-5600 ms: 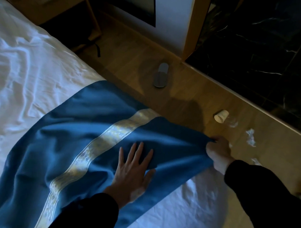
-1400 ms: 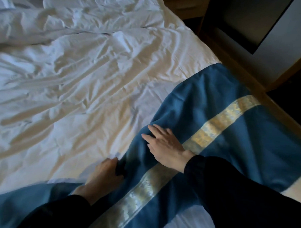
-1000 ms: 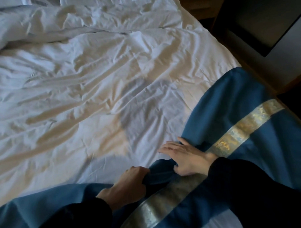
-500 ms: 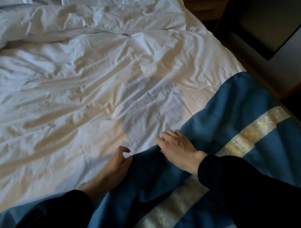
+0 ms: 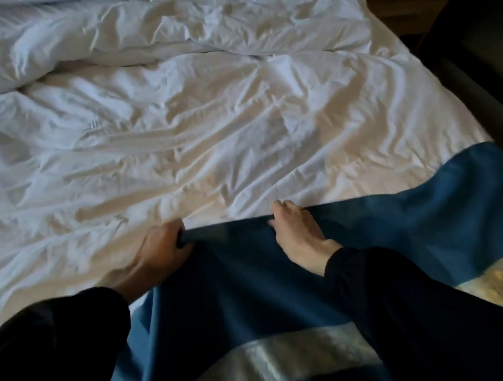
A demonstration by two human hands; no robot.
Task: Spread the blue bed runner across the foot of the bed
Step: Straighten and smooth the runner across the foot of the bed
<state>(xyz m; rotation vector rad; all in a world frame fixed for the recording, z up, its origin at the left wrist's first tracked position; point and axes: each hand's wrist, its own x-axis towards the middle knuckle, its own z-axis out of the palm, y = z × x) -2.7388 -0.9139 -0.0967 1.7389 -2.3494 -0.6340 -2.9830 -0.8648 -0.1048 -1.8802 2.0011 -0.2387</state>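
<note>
The blue bed runner (image 5: 410, 213) with a gold-and-silver band lies across the near part of the bed, over the wrinkled white duvet (image 5: 213, 120). Its far edge runs in a nearly straight line between my hands. My left hand (image 5: 158, 247) grips that edge, fingers curled round the fabric. My right hand (image 5: 297, 231) lies on the runner at the same edge, its fingertips bent over the hem; whether they pinch it I cannot tell. Both forearms wear dark sleeves that hide part of the runner.
A wooden nightstand (image 5: 403, 11) stands at the top right beside the bed. A dark panel or piece of furniture (image 5: 473, 54) runs along the bed's right side. The duvet bunches into a thick fold at the top left.
Both hands have moved up the bed and apart, pulling the runner's far edge out of its bunched fold into a straighter line. My left hand has closed on the edge.
</note>
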